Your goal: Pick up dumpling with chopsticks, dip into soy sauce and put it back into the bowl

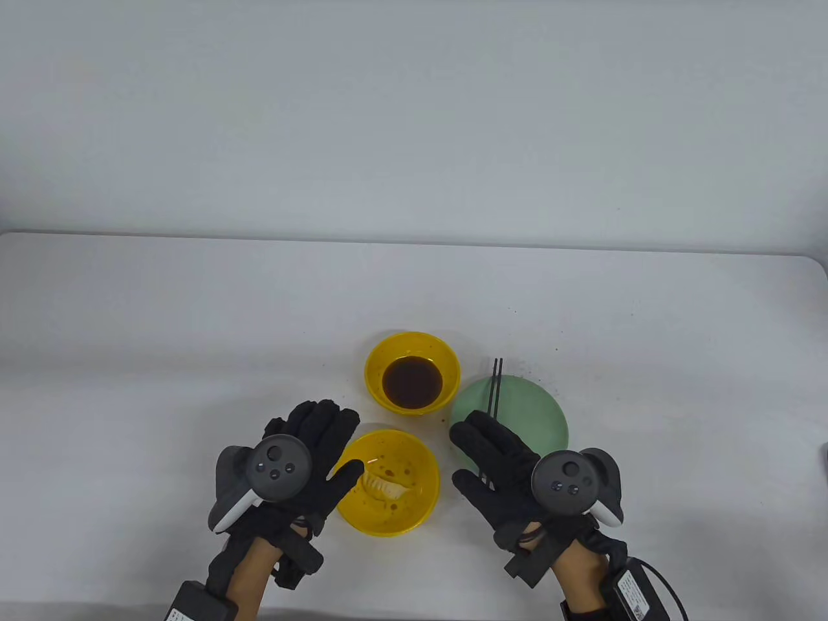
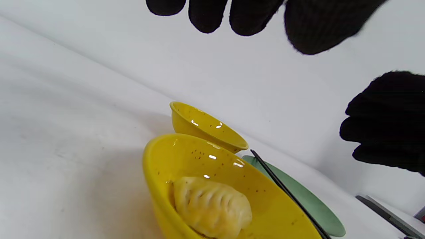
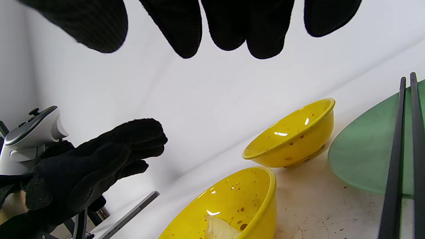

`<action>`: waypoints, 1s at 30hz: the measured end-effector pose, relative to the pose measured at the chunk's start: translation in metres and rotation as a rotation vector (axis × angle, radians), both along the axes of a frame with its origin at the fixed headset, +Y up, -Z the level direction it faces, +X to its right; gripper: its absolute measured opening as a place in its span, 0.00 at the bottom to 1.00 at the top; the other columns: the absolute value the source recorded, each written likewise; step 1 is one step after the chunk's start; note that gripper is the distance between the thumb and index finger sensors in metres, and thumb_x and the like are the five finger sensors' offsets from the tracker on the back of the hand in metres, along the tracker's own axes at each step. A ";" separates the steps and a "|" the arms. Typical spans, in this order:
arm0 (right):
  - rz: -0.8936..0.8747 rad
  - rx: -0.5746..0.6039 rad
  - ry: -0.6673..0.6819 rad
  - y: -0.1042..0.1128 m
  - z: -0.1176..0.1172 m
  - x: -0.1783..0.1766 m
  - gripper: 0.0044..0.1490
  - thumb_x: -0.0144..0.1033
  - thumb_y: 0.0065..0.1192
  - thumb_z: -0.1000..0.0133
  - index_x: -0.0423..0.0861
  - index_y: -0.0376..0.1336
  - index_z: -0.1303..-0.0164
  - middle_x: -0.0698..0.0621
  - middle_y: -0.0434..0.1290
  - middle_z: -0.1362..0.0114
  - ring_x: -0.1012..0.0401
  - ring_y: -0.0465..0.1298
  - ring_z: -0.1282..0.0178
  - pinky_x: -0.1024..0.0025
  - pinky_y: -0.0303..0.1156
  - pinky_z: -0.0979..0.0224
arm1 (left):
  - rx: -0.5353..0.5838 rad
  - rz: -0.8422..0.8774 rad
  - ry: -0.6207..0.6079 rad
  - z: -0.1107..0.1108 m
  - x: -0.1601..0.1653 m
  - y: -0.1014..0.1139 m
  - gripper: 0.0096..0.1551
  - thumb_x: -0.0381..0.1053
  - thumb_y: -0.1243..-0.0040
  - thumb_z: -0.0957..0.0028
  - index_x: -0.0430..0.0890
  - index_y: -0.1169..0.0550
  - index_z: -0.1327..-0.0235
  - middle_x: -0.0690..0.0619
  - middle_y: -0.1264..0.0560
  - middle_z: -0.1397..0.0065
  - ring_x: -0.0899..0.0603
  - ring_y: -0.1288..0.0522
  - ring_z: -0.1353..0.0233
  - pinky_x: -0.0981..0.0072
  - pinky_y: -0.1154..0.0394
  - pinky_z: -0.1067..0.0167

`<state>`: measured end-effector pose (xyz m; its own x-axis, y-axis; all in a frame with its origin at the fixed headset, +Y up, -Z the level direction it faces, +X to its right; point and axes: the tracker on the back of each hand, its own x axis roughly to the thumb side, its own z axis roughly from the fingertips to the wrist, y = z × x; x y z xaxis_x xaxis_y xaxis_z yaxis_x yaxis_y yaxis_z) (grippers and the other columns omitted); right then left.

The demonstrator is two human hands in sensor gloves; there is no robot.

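A pale dumpling (image 1: 386, 486) (image 2: 210, 207) (image 3: 219, 229) lies in the near yellow bowl (image 1: 414, 511) (image 2: 156, 166) (image 3: 252, 196). Behind it stands a second yellow bowl (image 1: 375, 362) (image 2: 199, 127) (image 3: 298, 146) holding dark soy sauce (image 1: 412, 381). Two black chopsticks (image 1: 496, 388) (image 2: 285, 192) (image 3: 403, 149) rest side by side on a green plate (image 1: 537, 407) (image 2: 315, 205) (image 3: 362, 159). My left hand (image 1: 304, 453) hovers with straight fingers over the left rim of the dumpling bowl, holding nothing. My right hand (image 1: 498, 459) is flat above the near ends of the chopsticks and holds nothing.
The white table (image 1: 194, 336) stretches behind and beside the dishes, its far edge meeting a grey wall. Small brown sauce spots dot the surface near the plate (image 1: 530, 372).
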<state>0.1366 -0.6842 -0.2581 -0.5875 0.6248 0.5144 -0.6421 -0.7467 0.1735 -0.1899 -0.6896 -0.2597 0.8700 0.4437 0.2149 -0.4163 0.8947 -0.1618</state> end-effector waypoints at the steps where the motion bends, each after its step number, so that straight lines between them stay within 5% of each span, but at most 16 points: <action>1: 0.003 -0.002 0.000 0.000 0.000 0.000 0.45 0.56 0.59 0.44 0.44 0.56 0.20 0.33 0.52 0.17 0.37 0.60 0.21 0.31 0.57 0.28 | -0.017 -0.011 -0.003 -0.001 0.000 -0.002 0.44 0.70 0.47 0.48 0.66 0.45 0.17 0.59 0.51 0.11 0.39 0.55 0.10 0.31 0.61 0.19; 20: -0.024 -0.006 -0.046 0.003 -0.002 0.010 0.45 0.55 0.60 0.44 0.44 0.56 0.20 0.33 0.52 0.17 0.37 0.60 0.21 0.31 0.57 0.28 | -0.016 -0.026 -0.021 -0.001 0.002 -0.003 0.42 0.70 0.46 0.48 0.63 0.40 0.18 0.57 0.47 0.11 0.38 0.52 0.10 0.30 0.59 0.20; 30: 0.002 -0.073 -0.135 -0.009 -0.024 0.029 0.44 0.54 0.61 0.44 0.44 0.56 0.20 0.35 0.53 0.17 0.37 0.59 0.20 0.31 0.55 0.27 | -0.017 -0.029 -0.026 -0.001 0.002 -0.002 0.42 0.69 0.46 0.49 0.63 0.39 0.18 0.56 0.46 0.12 0.37 0.51 0.10 0.30 0.58 0.20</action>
<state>0.1652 -0.6936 -0.2823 -0.6497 0.6563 0.3837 -0.6617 -0.7366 0.1396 -0.1876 -0.6918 -0.2607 0.8769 0.4218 0.2305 -0.3853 0.9035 -0.1875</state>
